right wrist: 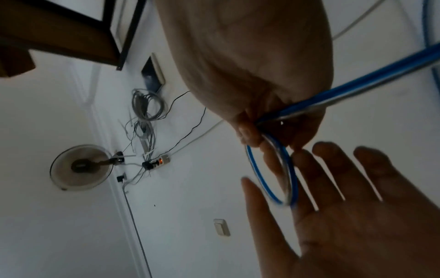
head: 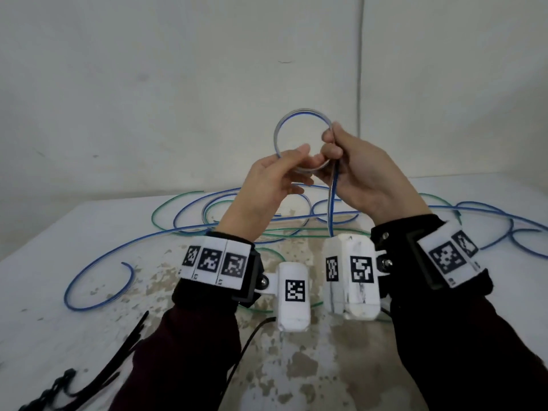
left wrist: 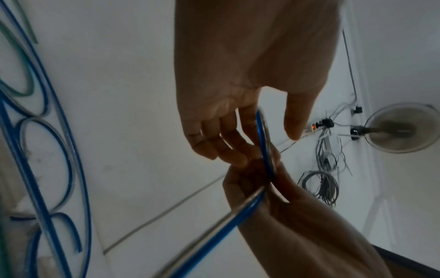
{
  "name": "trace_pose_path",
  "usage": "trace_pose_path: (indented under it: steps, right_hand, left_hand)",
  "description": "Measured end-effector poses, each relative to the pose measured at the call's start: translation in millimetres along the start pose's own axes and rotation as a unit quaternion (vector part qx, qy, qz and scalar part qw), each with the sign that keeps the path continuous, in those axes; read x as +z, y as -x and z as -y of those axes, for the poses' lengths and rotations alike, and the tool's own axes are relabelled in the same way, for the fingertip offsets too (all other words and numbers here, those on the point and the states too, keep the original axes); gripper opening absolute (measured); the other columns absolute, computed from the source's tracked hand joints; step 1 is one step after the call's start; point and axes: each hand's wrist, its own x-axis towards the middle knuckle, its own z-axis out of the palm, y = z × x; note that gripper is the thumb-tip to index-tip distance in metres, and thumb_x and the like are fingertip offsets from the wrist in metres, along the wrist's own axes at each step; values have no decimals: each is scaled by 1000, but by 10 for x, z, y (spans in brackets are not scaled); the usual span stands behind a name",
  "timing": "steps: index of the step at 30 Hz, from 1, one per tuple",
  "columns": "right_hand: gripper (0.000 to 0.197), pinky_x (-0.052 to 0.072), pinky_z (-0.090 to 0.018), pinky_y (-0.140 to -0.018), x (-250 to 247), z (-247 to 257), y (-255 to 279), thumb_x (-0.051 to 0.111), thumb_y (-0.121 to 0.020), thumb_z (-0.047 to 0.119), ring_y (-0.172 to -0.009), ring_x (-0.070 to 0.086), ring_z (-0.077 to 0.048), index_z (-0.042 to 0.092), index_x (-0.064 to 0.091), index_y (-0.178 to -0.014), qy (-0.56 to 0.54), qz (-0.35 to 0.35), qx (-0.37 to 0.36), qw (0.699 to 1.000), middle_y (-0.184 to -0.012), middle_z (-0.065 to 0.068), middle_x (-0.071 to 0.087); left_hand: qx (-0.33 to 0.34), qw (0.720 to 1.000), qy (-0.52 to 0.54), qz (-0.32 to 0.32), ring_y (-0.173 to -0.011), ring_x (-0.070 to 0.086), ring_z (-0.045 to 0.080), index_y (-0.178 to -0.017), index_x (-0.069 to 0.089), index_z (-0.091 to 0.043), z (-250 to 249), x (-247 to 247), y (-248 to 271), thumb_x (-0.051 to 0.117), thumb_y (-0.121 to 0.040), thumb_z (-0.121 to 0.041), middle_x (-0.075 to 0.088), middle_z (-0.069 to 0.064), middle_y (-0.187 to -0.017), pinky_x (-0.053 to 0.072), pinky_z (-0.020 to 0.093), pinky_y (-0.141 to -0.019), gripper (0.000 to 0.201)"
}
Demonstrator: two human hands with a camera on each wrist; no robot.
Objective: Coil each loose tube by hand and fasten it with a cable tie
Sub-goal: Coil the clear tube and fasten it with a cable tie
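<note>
Item: one thin, flexible blue-and-clear plastic tube point(head: 302, 126), wound into a small round coil and held up above the white, stained counter point(head: 59, 292). My right hand point(head: 364, 176) pinched the coil at its right side, fingers curled round the crossing strands; the tube's free tail point(head: 332, 209) ran down from that hand toward the counter. My left hand point(head: 272, 179) met the coil's lower edge with fingers nearly straight and spread, thumb on the near side, not clenched.

Item: further loose blue tubes point(head: 98, 301) and thin green tubes point(head: 166, 206), lying tangled in open loops across the counter behind and beside my wrists.

Item: black plastic cable ties point(head: 124, 351), in a loose bunch on the counter's near left, partly under my left dark red sleeve point(head: 184, 351).
</note>
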Motion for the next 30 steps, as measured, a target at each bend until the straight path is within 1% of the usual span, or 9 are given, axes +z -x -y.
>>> trace_pose_path:
  steps: [4, 8, 10, 14, 18, 20, 22, 26, 30]
  right_hand:
    - [32, 45, -18, -55, 3, -15, 87, 38, -102, 24, -47, 42, -10, 13, 48, -73, 123, 109, 51, 985, -44, 8, 34]
    - [30, 38, -15, -50, 20, -48, 96, 39, -102, 22, -45, 37, -9, 14, 43, -73, 209, 109, 42, 971, -46, 8, 31]
    - [31, 36, -16, -51, 35, -66, 90, 38, -102, 23, -45, 37, -8, 14, 44, -73, 233, 111, 41, 965, -47, 8, 32]
    - [36, 43, -18, -55, 72, -117, 98, 35, -103, 23, -49, 52, -9, 11, 49, -72, 304, 111, 27, 946, -50, 2, 53]
    - [20, 55, -24, -55, 35, -111, 105, 41, -102, 23, -61, 67, -14, 8, 46, -90, 303, 77, 44, 949, -69, -7, 70]
    - [16, 52, -23, -52, 26, -94, 119, 44, -101, 22, -63, 64, -13, 9, 48, -92, 325, 82, 51, 941, -82, -10, 73]
    - [16, 45, -19, -47, 61, -112, 130, 44, -101, 20, -56, 55, -9, 10, 53, -93, 333, 101, 64, 935, -89, -12, 73]
    - [28, 27, -16, -38, 159, -206, 120, 37, -103, 22, -46, 36, -8, 5, 59, -96, 284, 87, 95, 950, -72, -6, 57]
    - [20, 25, -16, -35, 171, -221, 110, 41, -102, 28, -41, 36, -6, 10, 50, -100, 272, 36, 85, 958, -72, -5, 48]
  left_hand:
    - [26, 1000, -7, -9, -62, 53, 25, -67, 66, -14, 39, -89, -4, 64, -84, -33, 51, 3, -50, 49, 32, -68, 25]
    - [21, 999, -49, -8, -46, 47, 12, -79, 61, -10, 67, -123, 24, 62, -89, -19, 49, -2, -46, 47, 21, -54, 13]
    - [16, 999, -41, -3, -45, 47, 11, -82, 62, -12, 80, -138, 38, 61, -90, -18, 50, -2, -49, 47, 21, -53, 10]
    - [15, 1000, -6, 12, -49, 54, 14, -71, 54, -8, 100, -200, 48, 56, -93, -14, 58, 3, -56, 47, 20, -55, 22]
    - [6, 1000, -4, -30, -52, 55, 13, -77, 58, -7, 90, -362, 10, 58, -92, -13, 58, -2, -59, 48, 22, -56, 16]
    - [8, 998, 2, -61, -54, 56, 11, -81, 61, -7, 88, -445, -7, 58, -92, -14, 61, -3, -63, 50, 21, -55, 13]
    - [20, 996, 8, -85, -57, 59, 12, -82, 61, -7, 95, -475, -12, 57, -93, -13, 62, -2, -65, 52, 22, -57, 13]
    - [62, 990, 15, -128, -60, 62, 15, -80, 58, -7, 127, -429, -15, 55, -94, -10, 63, -2, -65, 52, 23, -60, 14]
    - [58, 989, 61, -121, -68, 65, 13, -80, 56, -10, 121, -385, -21, 52, -96, -10, 68, -3, -68, 51, 22, -62, 16]
